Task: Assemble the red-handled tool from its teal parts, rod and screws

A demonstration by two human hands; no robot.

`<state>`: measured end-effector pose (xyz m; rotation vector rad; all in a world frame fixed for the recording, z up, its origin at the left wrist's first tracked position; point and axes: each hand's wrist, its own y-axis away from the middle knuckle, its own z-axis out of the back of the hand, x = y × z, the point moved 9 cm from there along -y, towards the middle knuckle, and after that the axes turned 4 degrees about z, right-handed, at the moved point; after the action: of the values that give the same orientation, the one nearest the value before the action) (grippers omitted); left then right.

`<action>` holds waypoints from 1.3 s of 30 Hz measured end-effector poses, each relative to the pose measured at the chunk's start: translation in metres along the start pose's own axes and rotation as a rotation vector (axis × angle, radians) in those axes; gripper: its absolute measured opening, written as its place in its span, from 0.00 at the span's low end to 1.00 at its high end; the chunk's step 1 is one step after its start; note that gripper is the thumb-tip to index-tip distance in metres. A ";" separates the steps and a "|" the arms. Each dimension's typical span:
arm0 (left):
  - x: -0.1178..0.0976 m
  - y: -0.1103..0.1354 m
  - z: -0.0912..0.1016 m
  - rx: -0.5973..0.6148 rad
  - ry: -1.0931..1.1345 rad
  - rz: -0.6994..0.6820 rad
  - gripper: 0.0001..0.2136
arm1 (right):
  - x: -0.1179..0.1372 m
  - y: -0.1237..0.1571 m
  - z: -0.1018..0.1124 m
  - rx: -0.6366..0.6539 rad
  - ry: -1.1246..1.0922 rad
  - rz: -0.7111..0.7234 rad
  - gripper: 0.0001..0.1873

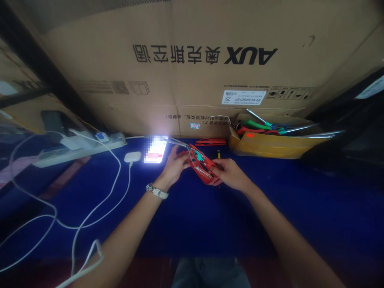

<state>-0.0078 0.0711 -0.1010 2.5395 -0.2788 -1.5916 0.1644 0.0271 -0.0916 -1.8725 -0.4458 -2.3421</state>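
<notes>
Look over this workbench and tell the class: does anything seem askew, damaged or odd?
The big cardboard box behind the bench stands upside down: its print reads inverted. The red casing held between the left hand and right hand lies open, wires and board exposed. White cables sprawl loosely across the blue table.

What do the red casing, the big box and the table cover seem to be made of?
The red casing looks like moulded plastic: smooth, slightly shiny, a thin open shell. The box is cardboard: matt brown, printed, with folded flaps. The table cover may be cloth or felt: matt deep blue, too dim to be sure.
</notes>
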 end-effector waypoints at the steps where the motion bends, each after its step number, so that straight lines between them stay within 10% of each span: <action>1: 0.000 -0.001 0.001 0.001 -0.005 -0.003 0.24 | 0.000 0.000 0.002 -0.015 0.004 0.005 0.04; 17: -0.007 -0.006 0.011 -0.052 -0.095 -0.070 0.20 | 0.005 -0.004 0.027 -0.304 0.111 0.215 0.19; 39: -0.028 -0.003 0.021 -0.203 0.126 -0.246 0.16 | 0.008 -0.006 0.014 -0.206 0.124 0.351 0.21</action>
<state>-0.0380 0.0803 -0.0861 2.5772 0.2067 -1.4402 0.1741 0.0375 -0.0818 -1.7000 0.1347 -2.3116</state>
